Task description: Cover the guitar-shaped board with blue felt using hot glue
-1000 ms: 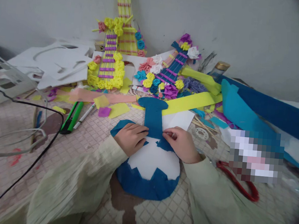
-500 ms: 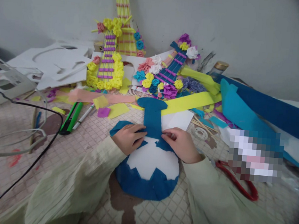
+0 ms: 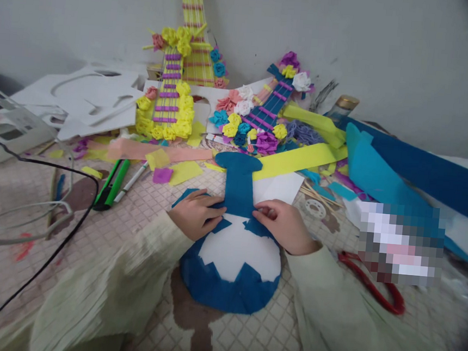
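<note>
In the middle of the table a guitar-shaped white cutout [image 3: 239, 247] lies flat, its edges wrapped in dark blue crepe paper [image 3: 229, 298]. Its neck [image 3: 239, 189] is fully covered in blue and points away from me. My left hand [image 3: 195, 214] lies over the cutout's left shoulder, fingers stretched out and tips touching paper beside the neck's base. Opposite it, my right hand [image 3: 285, 225] has curled fingers, thumb and forefinger pinching the blue paper at the neck's right edge. A loose-looking blue flap [image 3: 183, 197] sticks out behind my left hand.
Behind are yellow [image 3: 167, 98] and blue [image 3: 266, 110] paper guitars with paper flowers. A green box cutter [image 3: 112, 185] and white pen [image 3: 133, 180] lie left, near a black cable [image 3: 84, 222]. Red-handled scissors [image 3: 376, 283] and blue crepe paper [image 3: 389, 178] lie right.
My left hand has shifted slightly left and toward me, its fingers flattening a little. My right hand and the cutout stay nearly in place.
</note>
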### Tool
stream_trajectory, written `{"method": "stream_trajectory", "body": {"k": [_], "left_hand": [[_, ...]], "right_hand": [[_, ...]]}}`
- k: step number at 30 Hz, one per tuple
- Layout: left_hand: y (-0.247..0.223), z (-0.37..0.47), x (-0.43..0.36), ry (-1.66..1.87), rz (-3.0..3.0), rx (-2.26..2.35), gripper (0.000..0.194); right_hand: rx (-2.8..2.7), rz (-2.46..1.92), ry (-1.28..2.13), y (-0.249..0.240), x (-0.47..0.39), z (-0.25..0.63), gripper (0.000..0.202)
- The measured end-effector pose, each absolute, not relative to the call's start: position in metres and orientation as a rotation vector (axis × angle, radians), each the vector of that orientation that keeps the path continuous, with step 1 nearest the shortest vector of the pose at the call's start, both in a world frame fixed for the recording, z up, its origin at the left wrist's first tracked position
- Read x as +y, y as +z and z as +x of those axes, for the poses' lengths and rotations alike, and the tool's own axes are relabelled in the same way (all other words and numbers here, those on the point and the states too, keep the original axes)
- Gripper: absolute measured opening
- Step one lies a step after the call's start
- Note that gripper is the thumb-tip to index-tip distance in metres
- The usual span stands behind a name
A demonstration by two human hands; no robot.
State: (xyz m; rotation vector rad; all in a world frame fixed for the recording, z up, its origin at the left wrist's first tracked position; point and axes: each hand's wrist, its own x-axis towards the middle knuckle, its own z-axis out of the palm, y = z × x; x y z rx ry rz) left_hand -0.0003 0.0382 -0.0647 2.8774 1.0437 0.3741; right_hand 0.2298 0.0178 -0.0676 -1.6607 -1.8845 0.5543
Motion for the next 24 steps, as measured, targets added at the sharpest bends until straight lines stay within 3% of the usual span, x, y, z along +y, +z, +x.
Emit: {"method": "stream_trajectory", "body": {"k": [24], "left_hand": [[-0.059, -0.0028, 0.0378, 0.286, 2.733, 1.198, 0.034]], "right_hand": [[-1.886, -1.66, 0.569, -0.0656, 0.0169, 0.229, 0.019]]}}
